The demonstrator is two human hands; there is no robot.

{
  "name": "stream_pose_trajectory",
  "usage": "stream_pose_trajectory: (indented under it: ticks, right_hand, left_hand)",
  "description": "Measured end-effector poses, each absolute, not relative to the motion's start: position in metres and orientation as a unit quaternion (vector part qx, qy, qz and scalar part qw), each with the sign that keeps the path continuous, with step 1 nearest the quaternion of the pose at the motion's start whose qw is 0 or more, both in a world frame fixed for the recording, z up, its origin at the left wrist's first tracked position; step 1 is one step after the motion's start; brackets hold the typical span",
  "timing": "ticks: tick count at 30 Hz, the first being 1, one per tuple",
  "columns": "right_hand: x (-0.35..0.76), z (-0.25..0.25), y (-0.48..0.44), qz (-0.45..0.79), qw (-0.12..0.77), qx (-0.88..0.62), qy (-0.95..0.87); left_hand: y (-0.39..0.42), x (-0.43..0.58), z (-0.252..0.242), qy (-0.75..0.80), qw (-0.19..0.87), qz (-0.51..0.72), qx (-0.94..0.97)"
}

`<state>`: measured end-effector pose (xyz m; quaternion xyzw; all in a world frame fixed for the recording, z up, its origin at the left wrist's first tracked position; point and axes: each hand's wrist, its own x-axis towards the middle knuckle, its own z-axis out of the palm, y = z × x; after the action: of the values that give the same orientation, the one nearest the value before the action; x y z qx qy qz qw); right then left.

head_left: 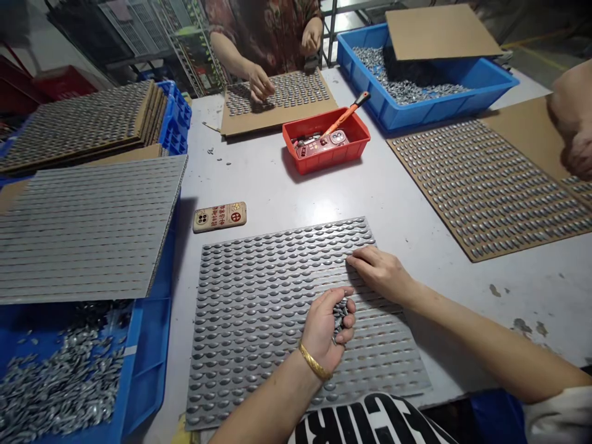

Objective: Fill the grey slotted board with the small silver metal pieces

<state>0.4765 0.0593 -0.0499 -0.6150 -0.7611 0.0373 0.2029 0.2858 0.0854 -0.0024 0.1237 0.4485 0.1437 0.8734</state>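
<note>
A grey slotted board [383, 345] lies before me, with rows of small grey metal pieces [250, 308] over its left and upper parts; bare slots show at its lower right. My left hand [326, 327], with a gold bracelet at the wrist, is cupped palm up above the board and holds a pile of the same metal pieces. My right hand [377, 268] has its thumb and fingertips pressed together at the board's upper right, at the end of a row. What lies between those fingertips is hidden.
Left: blue bin [150, 364] of metal pieces under another slotted board [87, 228], and stacked filled boards [78, 123]. Ahead: phone [220, 217], red tray [326, 157], blue bin [444, 111]. Two other people's hands are over cardboard sheets [277, 111] at the far side and right.
</note>
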Motion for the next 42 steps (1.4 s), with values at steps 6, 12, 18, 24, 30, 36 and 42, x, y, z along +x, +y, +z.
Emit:
stream_pose_trajectory:
  ticks: [6,12,18,24,30,36,42]
  right_hand:
    - [0.477,-0.053,0.059,0.064,0.262,-0.633,-0.726]
    - [0.476,-0.053,0.06,0.064,0.254,-0.654,-0.71]
    - [0.483,-0.05,0.062,0.061,0.217,-0.632,-0.741]
    - [0.487,-0.044,0.066,0.052,0.155,-0.598,-0.785]
    - [0.483,-0.034,0.067,0.029,0.095,-0.595,-0.797]
    - [0.479,-0.029,0.063,0.046,0.151,-0.609,-0.778]
    - [0.458,-0.003,0.049,0.133,0.246,-0.543,-0.791]
  left_hand:
    - [0.086,0.286,-0.002,0.451,0.873,0.145,0.119]
    - [0.085,0.285,-0.003,0.453,0.872,0.145,0.115]
    - [0.085,0.285,-0.002,0.451,0.873,0.146,0.113]
    - [0.087,0.285,-0.004,0.452,0.873,0.153,0.097]
    - [0.09,0.287,-0.004,0.445,0.874,0.165,0.102]
    - [0.093,0.289,-0.003,0.443,0.875,0.17,0.102]
    - [0.092,0.295,-0.004,0.453,0.867,0.175,0.11]
